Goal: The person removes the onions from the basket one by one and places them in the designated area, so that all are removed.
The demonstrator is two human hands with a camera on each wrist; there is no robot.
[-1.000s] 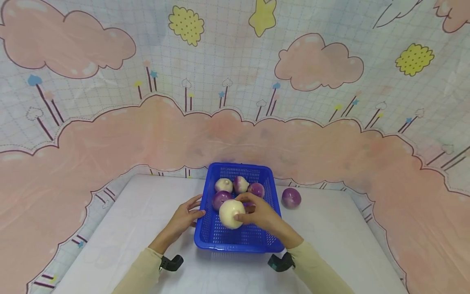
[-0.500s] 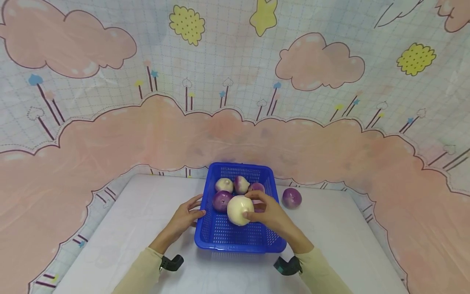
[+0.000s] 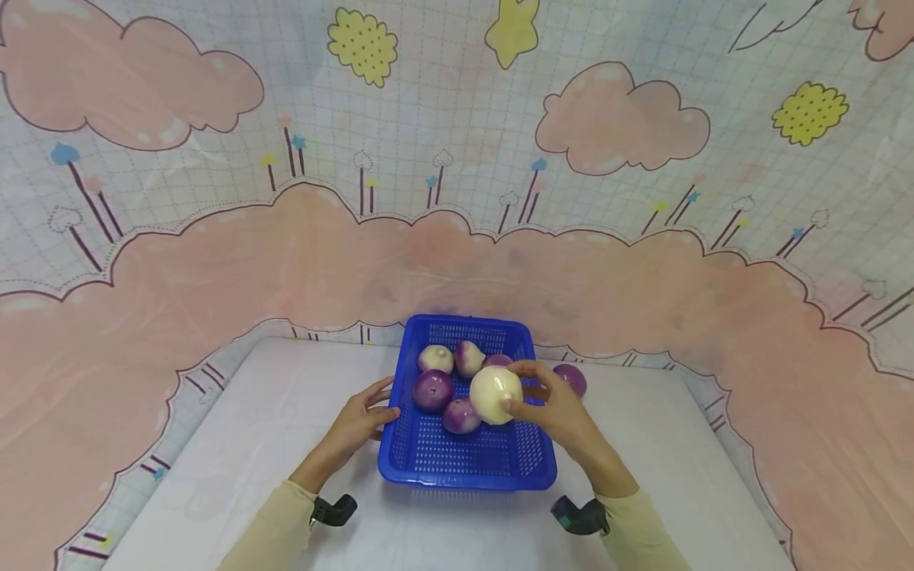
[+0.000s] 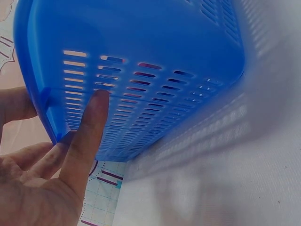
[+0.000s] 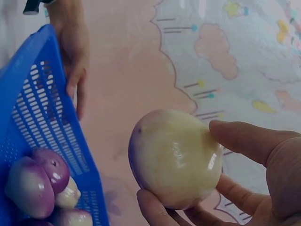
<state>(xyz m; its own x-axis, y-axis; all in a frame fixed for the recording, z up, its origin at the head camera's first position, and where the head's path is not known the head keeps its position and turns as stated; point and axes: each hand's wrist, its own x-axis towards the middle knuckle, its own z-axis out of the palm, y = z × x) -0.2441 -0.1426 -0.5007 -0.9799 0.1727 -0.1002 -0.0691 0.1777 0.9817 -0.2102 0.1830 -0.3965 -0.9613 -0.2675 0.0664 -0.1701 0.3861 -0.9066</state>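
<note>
My right hand holds a pale turnip between thumb and fingers, above the right part of the blue plastic basket. In the right wrist view this turnip is mostly cream, with purple along one side. My left hand grips the basket's left rim; in the left wrist view one finger lies along the slotted outer wall. Inside the basket sit several purple-and-white turnips, one partly hidden by the held turnip.
Another purple turnip lies on the white table right of the basket, partly covered by my right hand. A patterned cloth with clouds and stars hangs behind the table.
My right hand has carried the pale turnip rightward and slightly up, uncovering a turnip in the middle of the basket. The left hand and basket have stayed in place.
</note>
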